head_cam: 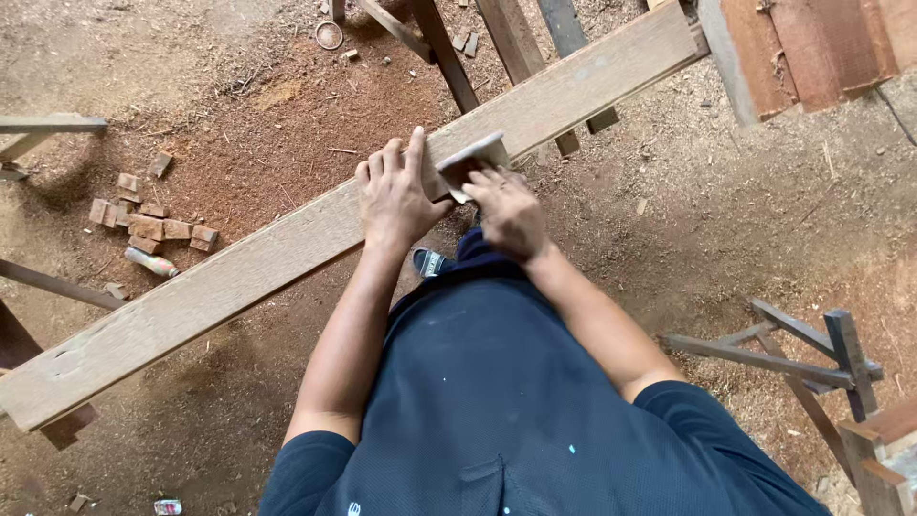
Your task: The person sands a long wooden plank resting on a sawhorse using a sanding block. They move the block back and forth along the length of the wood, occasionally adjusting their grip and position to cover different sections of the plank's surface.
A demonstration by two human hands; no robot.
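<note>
Wooden long pale plank (287,244) steadied under my flat, spread left hand (396,196), right hand (511,212) pinching a small grey rectangular block (473,158) (probably sanding) just beside it.

Long pale plank (287,250) lying diagonally; small flat block (472,161) tilted atop.

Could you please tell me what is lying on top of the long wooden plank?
On the plank lie the left hand, flat, and a sanding block gripped by the right hand. The wood beneath them is covered.
</note>
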